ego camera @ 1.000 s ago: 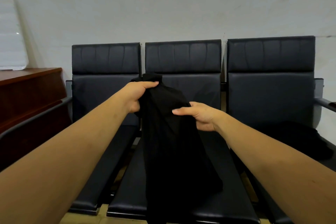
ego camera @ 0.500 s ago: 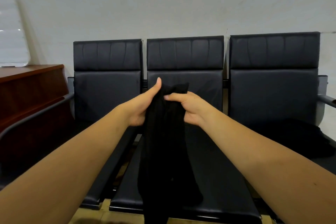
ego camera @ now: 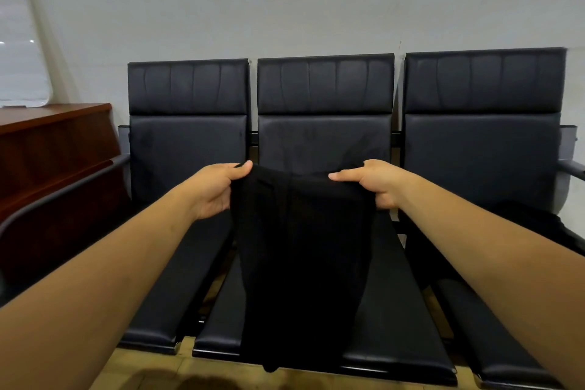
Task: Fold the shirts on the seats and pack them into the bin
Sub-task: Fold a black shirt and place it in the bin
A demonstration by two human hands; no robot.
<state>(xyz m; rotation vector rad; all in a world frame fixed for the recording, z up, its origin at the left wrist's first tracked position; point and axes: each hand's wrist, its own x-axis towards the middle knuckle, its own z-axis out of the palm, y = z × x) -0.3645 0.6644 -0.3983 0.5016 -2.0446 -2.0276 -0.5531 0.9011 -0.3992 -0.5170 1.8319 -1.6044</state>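
Holding the black shirt up by its top edge, the left hand and the right hand each pinch a corner of cloth between thumb and curled fingers. The shirt hangs in front of the middle seat, its lower end dangling past the seat's front edge. The top edge sags a little between the hands, and upright creases show in the hanging cloth. To do this step well, I judge the hands should draw apart until the top edge runs straight, both at the same height, so the shirt hangs flat and square. Then it can be lowered onto the middle seat, bottom first, and smoothed before any fold is made. The loose lower end could drag or bunch at the seat's edge, so lifting slightly first seems wise. Another dark garment lies on the right seat, apart from this one. The bin is not in view
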